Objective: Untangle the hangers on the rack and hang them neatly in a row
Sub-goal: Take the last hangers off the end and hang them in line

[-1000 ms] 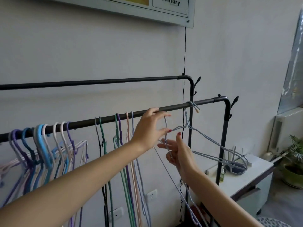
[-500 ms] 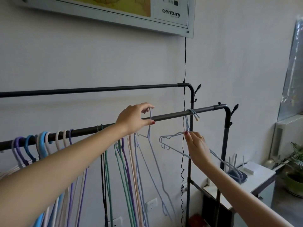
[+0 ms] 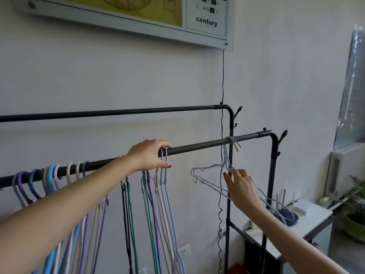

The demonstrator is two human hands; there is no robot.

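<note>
Hangers point(image 3: 158, 204) of thin coated wire in blue, purple, green, pink and white hung along the front rail point(image 3: 197, 148) of the rack, most already in a loose row left of its bend, so the job looked well along. The left hand point(image 3: 149, 155) was pinched around the hooks of two pale blue ones on that rail. Further along, the right hand point(image 3: 240, 186) gripped the neck of a tilted, doubled-up hanger point(image 3: 213, 175) that looked yet to be straightened.
</note>
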